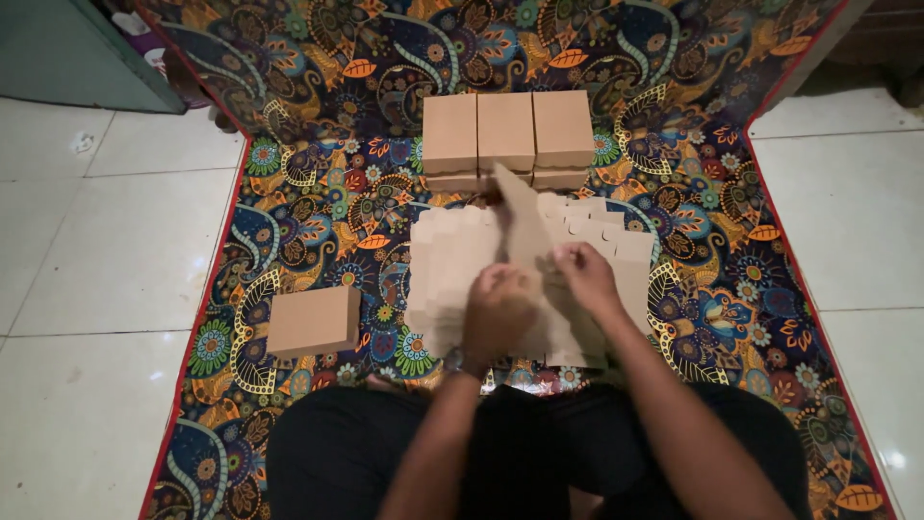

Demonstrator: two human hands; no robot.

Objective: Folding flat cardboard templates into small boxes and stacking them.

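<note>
Flat cardboard blank (525, 217), brown, tilted up on edge above the fanned stack of flat blanks (452, 265), pinched between both hands. Left hand (498, 310) curled over the blank's lower part, fingers (500, 284) clenched on the cardboard, a watch at the wrist. Right hand (585, 274) just right of it, fingers closed on the same blank's right edge.

Directly under the hands, the stack: pale brown sheets with scalloped edges, spread in two overlapping fans, one left of the raised blank, one right (611, 246). Resting on the patterned mat (318, 207), not on a desk.

Beyond the stack, touching its far edge: three folded boxes (507, 130) side by side in a row, closed, lying on top of a second layer of the same kind, only its front edges showing.

Left of the stack, well apart: one single folded box (314, 321), closed, lying alone on the mat.

Nearer than the stack: dark-clothed crossed legs (385, 453), forearms reaching forward over them.

Around the mat on both sides: white tiled floor (106, 250). Far left of the stack, at the top corner: a green panel (77, 48).
</note>
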